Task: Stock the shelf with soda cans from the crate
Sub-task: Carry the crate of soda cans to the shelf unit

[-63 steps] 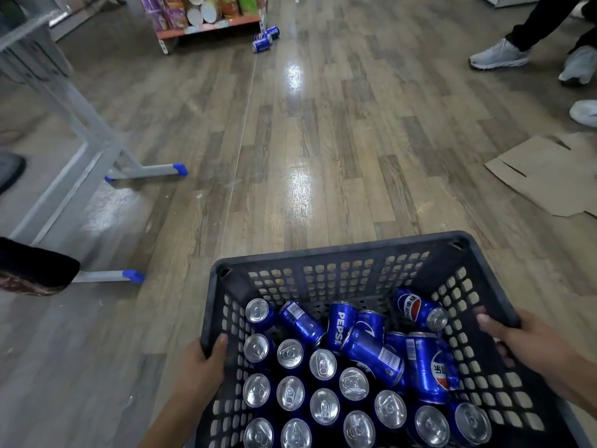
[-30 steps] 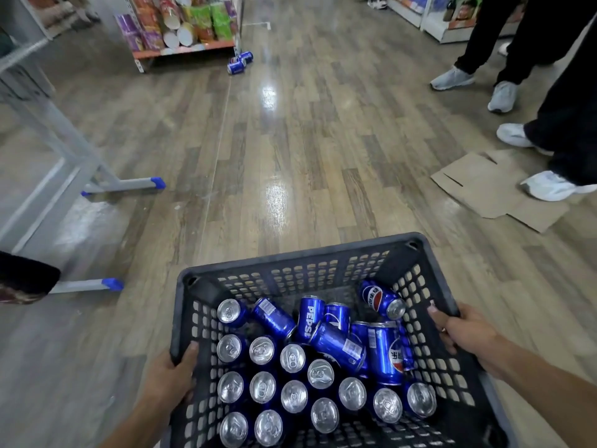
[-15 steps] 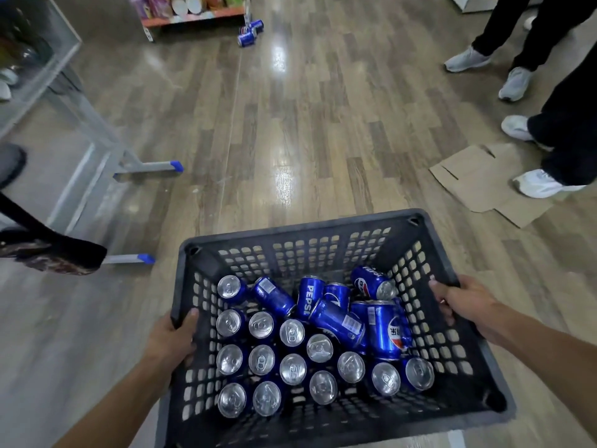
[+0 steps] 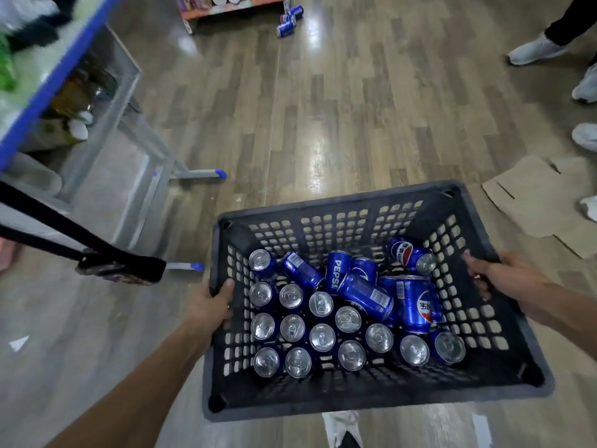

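- Black perforated plastic crate [image 4: 371, 394]: held above the wood-plank floor [image 4: 371, 101], carried at both short walls.
- Left hand [image 4: 210, 307]: thumb hooked over the left rim, other fingers hidden outside the wall.
- Right hand [image 4: 497, 274]: fingers curled over the right rim.
- Pepsi cans [image 4: 323, 337]: roughly two dozen in the crate, most upright in rows, several toppled at the far end; none yet removed, by appearance.
- Blue-edged shelf unit [image 4: 61, 76]: stands at left, well apart from the crate. A few stray cans [image 4: 288, 19] lie by a distant orange-edged shelf [image 4: 232, 8].
- Progress: judged at the carrying stage; stocking remains entirely ahead.
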